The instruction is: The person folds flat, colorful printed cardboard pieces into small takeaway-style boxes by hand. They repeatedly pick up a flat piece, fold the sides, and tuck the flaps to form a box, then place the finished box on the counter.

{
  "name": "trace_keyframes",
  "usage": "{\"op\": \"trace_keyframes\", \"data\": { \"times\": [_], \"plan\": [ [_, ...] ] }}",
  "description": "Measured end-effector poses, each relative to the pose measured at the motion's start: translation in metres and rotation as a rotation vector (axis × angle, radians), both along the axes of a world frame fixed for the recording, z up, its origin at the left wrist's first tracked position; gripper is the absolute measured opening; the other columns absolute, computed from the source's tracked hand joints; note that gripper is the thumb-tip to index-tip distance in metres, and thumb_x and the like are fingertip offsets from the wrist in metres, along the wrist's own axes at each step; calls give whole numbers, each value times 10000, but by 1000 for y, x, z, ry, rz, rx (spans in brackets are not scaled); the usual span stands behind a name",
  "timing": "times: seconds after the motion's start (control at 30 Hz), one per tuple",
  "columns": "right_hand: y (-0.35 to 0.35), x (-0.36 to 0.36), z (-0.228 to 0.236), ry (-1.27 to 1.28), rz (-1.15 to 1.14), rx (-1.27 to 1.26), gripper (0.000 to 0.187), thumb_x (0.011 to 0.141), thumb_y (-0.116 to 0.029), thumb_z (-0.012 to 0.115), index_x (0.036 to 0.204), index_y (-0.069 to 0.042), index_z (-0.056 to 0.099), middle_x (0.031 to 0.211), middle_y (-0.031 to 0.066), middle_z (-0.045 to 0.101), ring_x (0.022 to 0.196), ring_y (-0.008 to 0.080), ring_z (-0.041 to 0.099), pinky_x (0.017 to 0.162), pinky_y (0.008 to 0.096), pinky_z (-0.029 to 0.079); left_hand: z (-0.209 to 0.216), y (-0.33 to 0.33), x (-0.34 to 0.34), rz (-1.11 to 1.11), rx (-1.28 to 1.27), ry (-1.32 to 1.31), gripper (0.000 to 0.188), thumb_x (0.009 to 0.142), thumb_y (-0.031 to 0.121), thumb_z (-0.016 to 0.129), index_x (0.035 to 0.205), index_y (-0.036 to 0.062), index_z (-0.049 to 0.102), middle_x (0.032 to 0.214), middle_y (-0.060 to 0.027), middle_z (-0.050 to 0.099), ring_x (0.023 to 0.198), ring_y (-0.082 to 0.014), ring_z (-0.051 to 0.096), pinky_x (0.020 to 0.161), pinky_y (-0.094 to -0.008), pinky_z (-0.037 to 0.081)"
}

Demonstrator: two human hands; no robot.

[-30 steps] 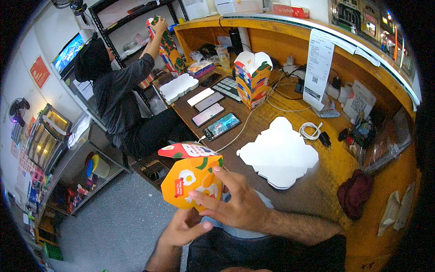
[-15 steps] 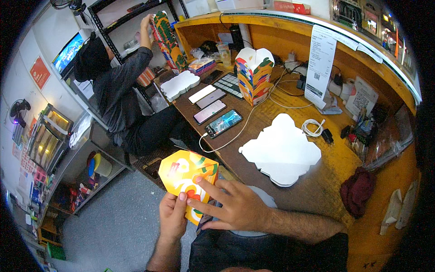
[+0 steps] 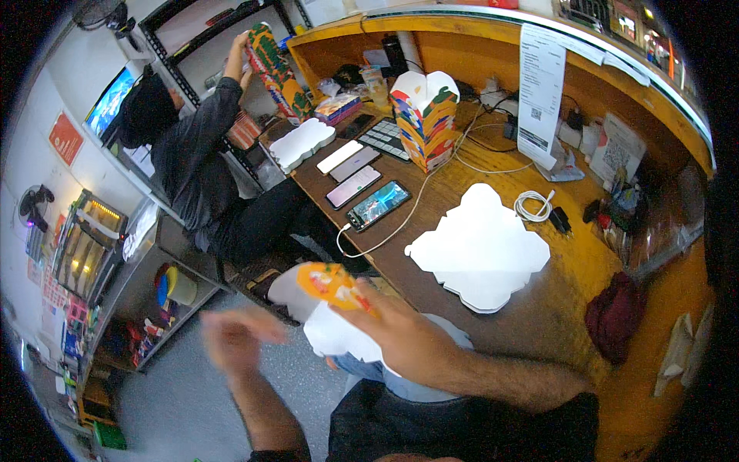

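My right hand grips a partly folded paper carton, orange and printed outside, white inside, held over my lap just off the desk's near edge. My left hand is blurred and apart from the carton to its left, fingers spread, holding nothing. A stack of flat white carton blanks lies on the wooden desk just right of my right hand.
A stack of folded colourful cartons stands further back, beside several phones and a keyboard. A seated person in dark clothes lifts another carton stack at the far left. A white cable coil and dark red cloth lie right.
My left hand has let go of the carton and swung away to the left. The carton has turned, showing its white inside. The other person raised their carton stack higher.
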State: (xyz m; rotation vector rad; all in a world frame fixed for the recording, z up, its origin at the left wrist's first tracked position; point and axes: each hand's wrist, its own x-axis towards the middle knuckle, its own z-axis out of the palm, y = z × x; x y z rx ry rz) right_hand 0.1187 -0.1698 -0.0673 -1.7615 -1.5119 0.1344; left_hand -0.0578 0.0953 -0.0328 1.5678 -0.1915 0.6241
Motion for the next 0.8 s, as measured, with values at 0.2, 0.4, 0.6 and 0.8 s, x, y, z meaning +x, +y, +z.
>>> {"op": "trace_keyframes", "data": {
  "times": [0.2,0.4,0.6,0.8],
  "plan": [
    [-2,-5,-1,-335,263,-122,448,1020,-160,575,1466,-183,613,1489,242,556,1065,316,729,841,411,656,48,59,124,506,372,243,327,1129,326,561,1239,50,697,1120,-73,704,996,-182,681,862,-330,566],
    [5,-6,-5,-373,250,-80,391,1028,-196,589,1417,-165,616,1388,204,609,963,284,748,724,394,669,-86,105,259,236,1233,409,544,948,437,760,1436,207,692,1613,-371,412,1482,-539,439,1231,-557,400],
    [2,-5,-6,-352,249,-154,372,1037,-199,594,1396,-103,620,1454,237,597,976,305,754,744,403,676,-95,54,308,202,1474,585,989,825,879,678,1558,218,604,1686,-352,305,1571,-557,286,1265,-670,278],
    [-1,-4,-6,-353,184,-78,267,1015,-171,608,1242,-40,657,1344,284,620,1031,327,767,705,375,685,-66,39,329,225,1239,290,1040,831,758,790,1626,156,499,1653,-330,385,1531,-533,375,1271,-606,306]
  ]
}}
